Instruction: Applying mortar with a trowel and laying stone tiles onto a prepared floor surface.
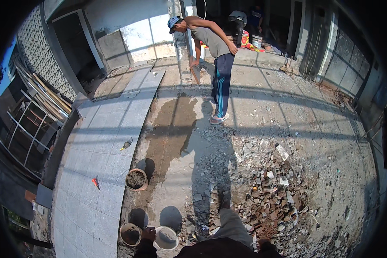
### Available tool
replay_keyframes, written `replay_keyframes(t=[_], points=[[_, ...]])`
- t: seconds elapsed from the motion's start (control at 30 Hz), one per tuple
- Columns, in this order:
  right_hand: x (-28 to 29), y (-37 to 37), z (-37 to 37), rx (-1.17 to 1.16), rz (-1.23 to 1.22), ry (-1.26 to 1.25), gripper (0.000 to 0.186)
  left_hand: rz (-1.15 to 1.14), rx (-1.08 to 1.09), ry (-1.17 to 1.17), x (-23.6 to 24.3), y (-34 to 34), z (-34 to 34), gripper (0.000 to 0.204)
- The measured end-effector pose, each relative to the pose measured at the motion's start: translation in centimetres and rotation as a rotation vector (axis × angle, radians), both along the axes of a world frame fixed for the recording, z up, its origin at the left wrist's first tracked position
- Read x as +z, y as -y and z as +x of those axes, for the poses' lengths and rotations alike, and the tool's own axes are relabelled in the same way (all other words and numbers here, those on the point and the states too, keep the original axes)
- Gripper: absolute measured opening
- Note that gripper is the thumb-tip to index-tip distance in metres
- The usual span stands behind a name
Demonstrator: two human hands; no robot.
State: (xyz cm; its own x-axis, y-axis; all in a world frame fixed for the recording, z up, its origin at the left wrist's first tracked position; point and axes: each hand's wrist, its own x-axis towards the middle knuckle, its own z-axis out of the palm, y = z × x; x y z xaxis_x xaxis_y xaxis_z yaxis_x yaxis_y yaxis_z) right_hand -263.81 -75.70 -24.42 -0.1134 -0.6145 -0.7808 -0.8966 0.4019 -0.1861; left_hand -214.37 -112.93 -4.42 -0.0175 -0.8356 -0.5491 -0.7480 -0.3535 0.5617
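Note:
My left hand (148, 233) is low in the view, between a brown bucket (124, 235) and a whitish bucket (167, 245). It overlaps the edges of both; whether it touches either I cannot tell, and its fingers are too small and dark to read. Only a little of my right hand (263, 243) shows at the lower edge, by my leg and the rubble, its fingers hidden. Farther ahead, a third bucket (136, 179) holds grey-brown mortar beside the tiled strip.
Grey tiles (84, 172) run along the left, bearing an orange-handled tool (95, 183) and a small dark-and-yellow tool (126, 144). Broken rubble (273, 210) is heaped at right. Ahead, a person in a cap (215, 43) bends over, holding a flat board (195, 74). Two more people stand behind.

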Motion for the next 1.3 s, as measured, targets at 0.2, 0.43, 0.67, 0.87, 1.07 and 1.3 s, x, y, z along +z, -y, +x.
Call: replay_keyframes(t=[0.2,0.43,0.67,0.87,1.07,1.3], points=[[1.5,13.4,-8.9,0.009,0.144,0.042,0.035,-0.116,-0.052,0.048,-2.8,-0.5,-2.9,0.031],[6.9,34.6,-22.5,0.061,-0.129,-0.265,0.021,0.023,0.076,0.056,-0.3,2.4,-10.9,0.034],[7.2,51.6,-27.1,-0.791,-0.637,0.171,0.014,0.151,0.193,0.002,-1.9,8.2,-15.3,0.039],[10.8,57.6,-20.5,-0.417,-0.266,0.211,0.028,0.217,0.249,-0.067,-4.6,18.6,-16.8,0.042],[21.3,71.1,-9.2,0.042,-0.713,0.344,0.052,-0.062,0.212,-0.597,0.1,37.3,-25.0,0.034],[38.5,84.8,1.7,0.422,-1.406,0.701,0.044,0.258,0.382,-1.425,13.5,48.6,-36.3,0.06]])
